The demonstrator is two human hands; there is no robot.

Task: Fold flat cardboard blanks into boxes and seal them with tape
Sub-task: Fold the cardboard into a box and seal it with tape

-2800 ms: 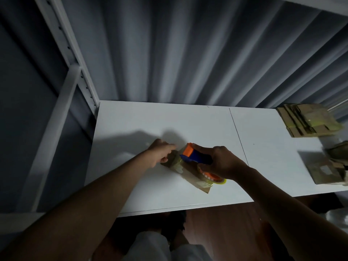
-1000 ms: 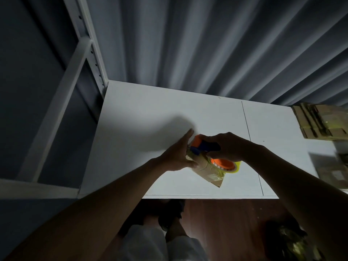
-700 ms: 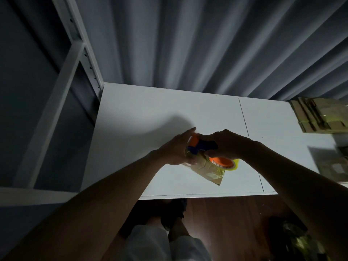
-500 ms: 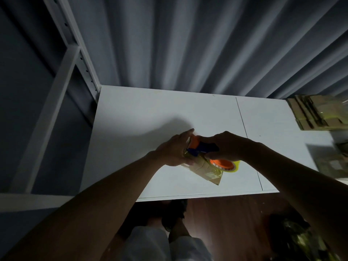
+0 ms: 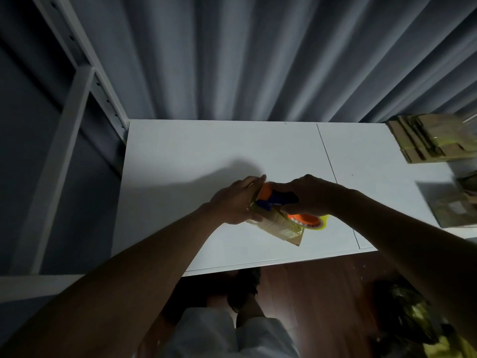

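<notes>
One wide-angle camera on the person's head looks steeply down, close over the tabletop [image 5: 196,151], curtain [image 5: 232,55] beyond.

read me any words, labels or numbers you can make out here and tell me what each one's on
None can be read.
Tape roll: dark marks on its orange core, too blurred to read.
Flat pack at the table's right edge: a pale label, too small and dim to read.
Box between the hands: no print visible.
</notes>
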